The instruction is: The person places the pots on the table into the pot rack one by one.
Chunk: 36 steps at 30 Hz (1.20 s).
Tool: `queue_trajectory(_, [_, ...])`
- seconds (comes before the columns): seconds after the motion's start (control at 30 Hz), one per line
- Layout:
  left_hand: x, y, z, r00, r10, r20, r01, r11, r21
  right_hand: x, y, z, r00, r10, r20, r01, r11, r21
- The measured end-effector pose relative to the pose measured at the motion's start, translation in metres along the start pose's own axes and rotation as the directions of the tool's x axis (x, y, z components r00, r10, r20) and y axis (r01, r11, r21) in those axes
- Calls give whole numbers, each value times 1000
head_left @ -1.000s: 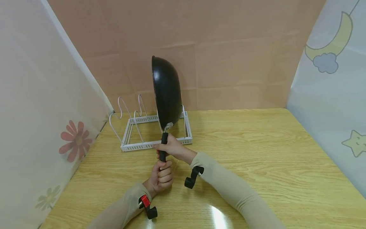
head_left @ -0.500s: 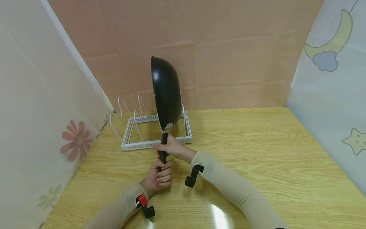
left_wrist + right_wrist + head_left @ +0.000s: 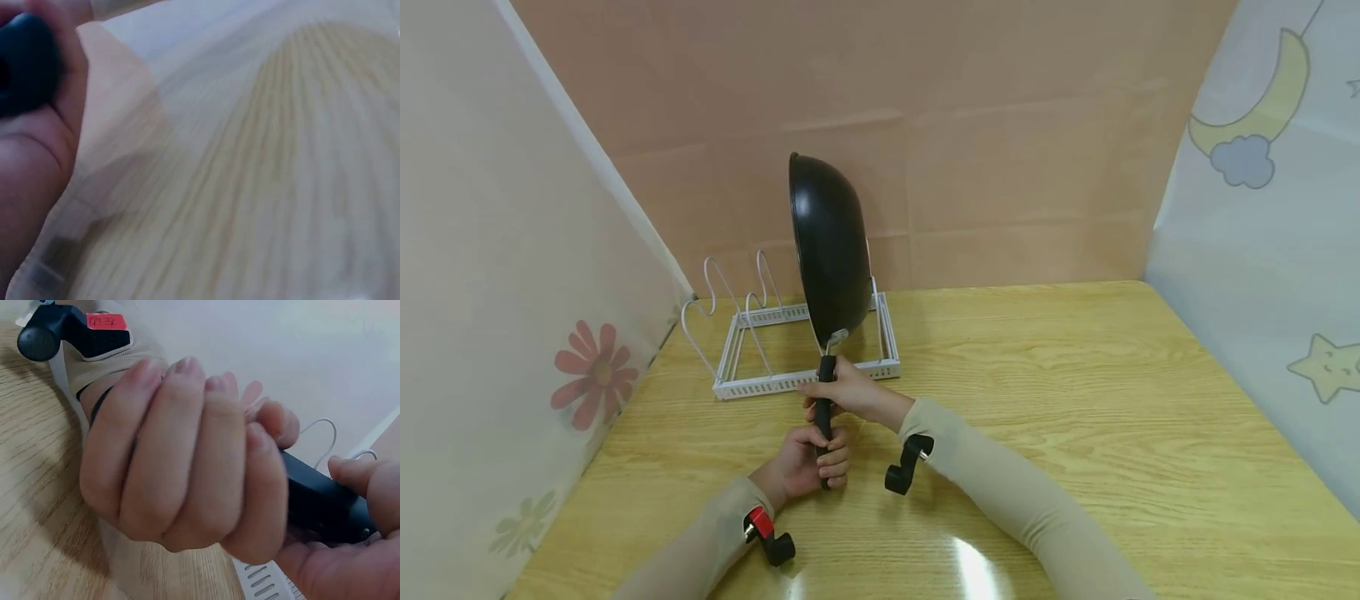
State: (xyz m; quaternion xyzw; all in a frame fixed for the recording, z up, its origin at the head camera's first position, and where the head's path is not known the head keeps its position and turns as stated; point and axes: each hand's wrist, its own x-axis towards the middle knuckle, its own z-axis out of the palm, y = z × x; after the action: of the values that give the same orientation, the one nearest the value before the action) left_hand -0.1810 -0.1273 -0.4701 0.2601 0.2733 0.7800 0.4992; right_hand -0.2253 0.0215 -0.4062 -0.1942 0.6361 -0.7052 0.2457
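Observation:
A black wok [image 3: 831, 250] stands on edge over the right part of a white wire pan rack [image 3: 767, 385], its rim to the left and its rounded base to the right. Its black handle [image 3: 825, 375] points toward me. My right hand [image 3: 856, 392] holds the upper handle, thumb across the near side. Lower down, my left hand [image 3: 808, 462] has its fingers curled round the handle's end, as the right wrist view also shows with the left hand's fingers [image 3: 181, 456] bent. The handle's butt [image 3: 28, 62] sits in the palm in the left wrist view. Where the wok meets the rack is partly hidden.
Two wire dividers [image 3: 752, 321] rise from the rack's left part. The wooden table [image 3: 1075, 400] extends to the right, with a peach backdrop [image 3: 1022, 150] behind it. A patterned wall panel [image 3: 1247, 250] borders the right side, another [image 3: 550, 250] the left.
My left hand has shifted slightly left and its grip has loosened, so the handle's tip now shows below its fingers. The right hand and wok hardly move; the whole view shifts a little.

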Motion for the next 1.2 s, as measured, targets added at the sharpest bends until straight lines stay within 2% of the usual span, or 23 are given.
queue_trajectory(0.2, [-7, 5, -7, 996, -49, -75, 53, 997, 52, 0, 4, -1, 999, 42, 11, -42, 999, 25])
queue_trajectory(0.47, [-10, 9, -10, 989, -78, -127, 89, 993, 82, -1, 3, 0, 999, 45, 2, -45, 999, -5])
queue_trajectory(0.73, [-15, 13, -11, 968, -36, -249, 86, 977, 196, -1, 8, -3, 998, 55, -26, -57, 995, -78])
queue_trajectory(0.9, [-16, 16, -6, 936, 22, -350, 69, 966, 247, -1, 11, -3, 998, 48, -27, -50, 995, -86])
queue_trajectory(0.93, [-17, 17, -6, 930, 31, -367, 69, 964, 257, -1, 11, -4, 999, 43, -30, -45, 995, -87])
queue_trajectory(1.03, [-18, 21, -8, 935, 50, -351, 62, 952, 299, -2, 11, -7, 998, 40, -46, -45, 992, -119])
queue_trajectory(1.13, [-20, 26, -10, 940, 50, -338, 82, 928, 364, -6, 9, -12, 998, 42, -56, -51, 987, -155])
queue_trajectory(1.2, [-23, 30, -9, 929, 43, -367, 120, 905, 408, -10, 7, -16, 998, 45, -47, -53, 982, -181])
